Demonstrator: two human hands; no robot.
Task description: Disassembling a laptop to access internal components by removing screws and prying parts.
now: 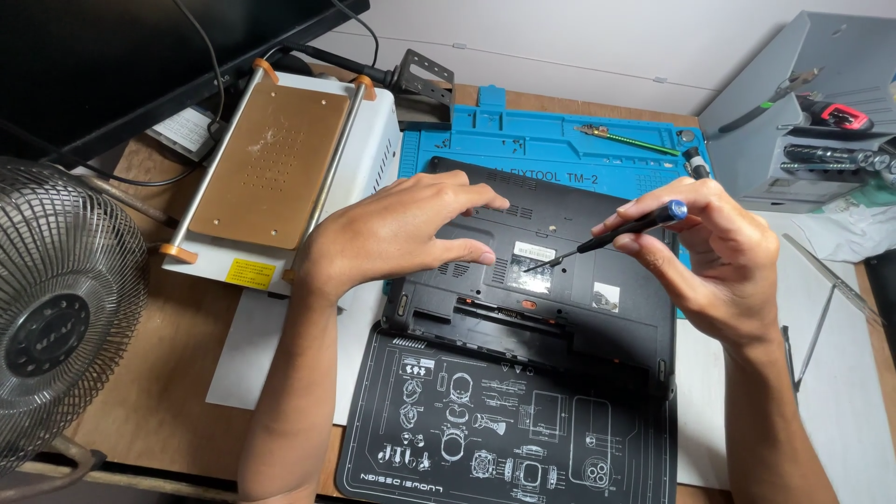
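A black laptop [560,299] lies bottom side up across a blue work mat [551,140] and a black mat with white line drawings [504,429]. My left hand [401,229] rests palm down on the laptop's left part, fingers curled, holding nothing. My right hand [714,252] grips a slim black screwdriver [616,231] with a blue cap. Its tip points down and left, close to a white label on the laptop's base.
A white machine with a copper-coloured plate [271,163] stands left of the laptop. A wire-caged fan [61,308] is at the far left, a dark monitor [121,65] behind. A grey tool rack [803,112] with screwdrivers stands at the right. Tweezers [635,140] lie on the blue mat.
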